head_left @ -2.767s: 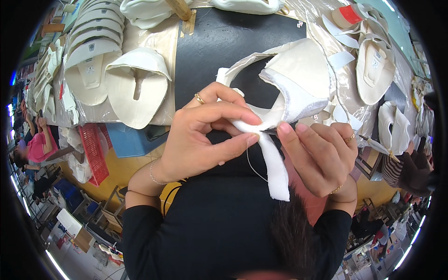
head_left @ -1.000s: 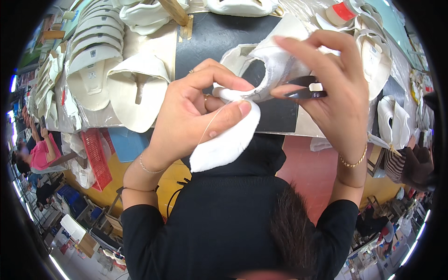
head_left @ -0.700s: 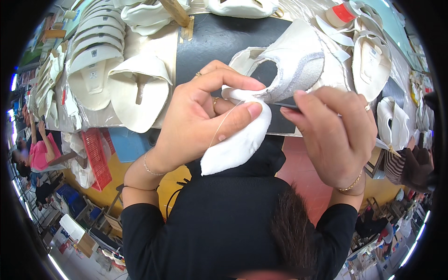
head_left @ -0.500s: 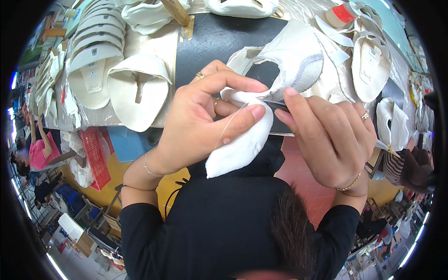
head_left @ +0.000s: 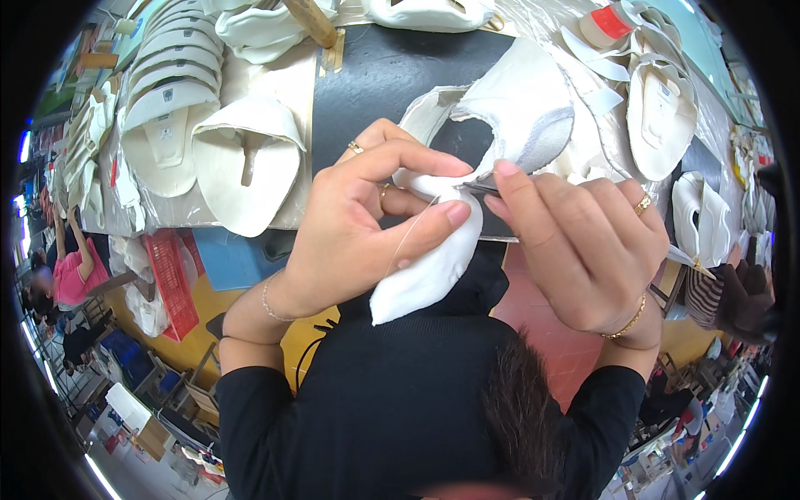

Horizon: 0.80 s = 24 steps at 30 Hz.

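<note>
My left hand (head_left: 350, 212) pinches the edge of a white padded shoe upper (head_left: 427, 268) between thumb and fingers. Its soft white flap hangs down below my thumb, while the wider part, with grey marks, spreads over the table beyond. A thin white thread (head_left: 407, 236) runs down across my left thumb. In my right hand (head_left: 587, 242), thumb and forefinger close on a slim dark metal tool (head_left: 483, 189). The tool's tip meets the pinched edge beside my left fingertips; its exact kind is mostly hidden by my fingers.
A black mat (head_left: 375, 83) lies under the work. To the left are a white slipper (head_left: 250, 200) and a row of stacked slippers (head_left: 171, 125). Another slipper (head_left: 662, 117) and a roll with a red band (head_left: 607, 27) sit at right. A wooden stick (head_left: 312, 20) juts in at the top.
Both hands have shifted slightly, the right one a little to the left. The upper has tilted slightly with them, and the hanging flap is a bit lower.
</note>
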Each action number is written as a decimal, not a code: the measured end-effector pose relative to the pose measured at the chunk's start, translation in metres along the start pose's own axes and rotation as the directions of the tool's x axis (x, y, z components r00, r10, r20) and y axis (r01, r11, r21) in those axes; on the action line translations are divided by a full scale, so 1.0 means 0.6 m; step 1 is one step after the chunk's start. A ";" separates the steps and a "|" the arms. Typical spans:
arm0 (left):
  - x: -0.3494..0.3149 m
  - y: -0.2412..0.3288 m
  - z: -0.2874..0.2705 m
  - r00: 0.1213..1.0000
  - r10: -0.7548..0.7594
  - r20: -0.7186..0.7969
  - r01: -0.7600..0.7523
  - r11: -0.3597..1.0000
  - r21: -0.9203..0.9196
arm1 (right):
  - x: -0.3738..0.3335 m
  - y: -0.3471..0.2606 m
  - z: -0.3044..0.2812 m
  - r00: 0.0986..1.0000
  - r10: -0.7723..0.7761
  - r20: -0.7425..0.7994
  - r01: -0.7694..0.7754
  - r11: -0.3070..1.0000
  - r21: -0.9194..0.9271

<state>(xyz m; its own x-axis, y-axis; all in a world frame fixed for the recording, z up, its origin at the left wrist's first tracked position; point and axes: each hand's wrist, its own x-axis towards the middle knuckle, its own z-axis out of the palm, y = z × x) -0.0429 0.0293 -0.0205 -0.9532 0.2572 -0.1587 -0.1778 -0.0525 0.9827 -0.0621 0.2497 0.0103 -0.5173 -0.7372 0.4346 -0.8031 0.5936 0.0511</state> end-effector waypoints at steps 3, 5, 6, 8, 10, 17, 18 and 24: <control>-0.001 -0.003 -0.004 0.998 -0.067 0.013 0.068 0.992 -0.104 | -0.004 0.003 -0.001 1.000 0.028 0.007 -0.028 0.999 0.041; -0.002 -0.002 -0.009 0.992 -0.121 0.025 0.123 0.983 -0.134 | -0.004 0.005 0.001 1.000 0.024 -0.006 -0.024 0.998 0.052; -0.003 -0.002 -0.011 0.989 -0.141 0.033 0.144 0.977 -0.155 | -0.003 0.006 0.001 0.999 0.037 -0.011 -0.036 0.997 0.073; -0.002 -0.001 -0.014 0.977 -0.206 0.048 0.211 0.954 -0.210 | 0.000 0.014 0.012 0.997 0.038 -0.072 -0.030 0.993 0.116; 0.000 0.000 -0.016 0.966 -0.250 0.064 0.258 0.929 -0.266 | 0.005 0.026 0.026 0.987 0.147 -0.063 -0.121 0.945 0.304; 0.000 -0.018 -0.039 0.914 -0.383 0.137 0.405 0.822 -0.401 | 0.001 0.036 0.078 0.678 0.719 0.152 -0.606 0.431 0.668; -0.001 -0.023 -0.043 0.907 -0.385 0.170 0.418 0.780 -0.466 | -0.001 0.033 0.086 0.703 0.670 0.240 -0.603 0.382 0.700; -0.006 -0.054 -0.045 0.885 -0.418 0.205 0.464 0.752 -0.468 | -0.006 -0.012 0.125 0.709 0.523 0.473 -0.589 0.070 0.805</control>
<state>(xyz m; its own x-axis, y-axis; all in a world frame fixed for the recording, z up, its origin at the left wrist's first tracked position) -0.0403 0.0038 -0.0541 -0.7193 0.4475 -0.5314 -0.6900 -0.3720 0.6209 -0.0766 0.2240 -0.0592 -0.9268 -0.3646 -0.0903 0.0102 0.2160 -0.9763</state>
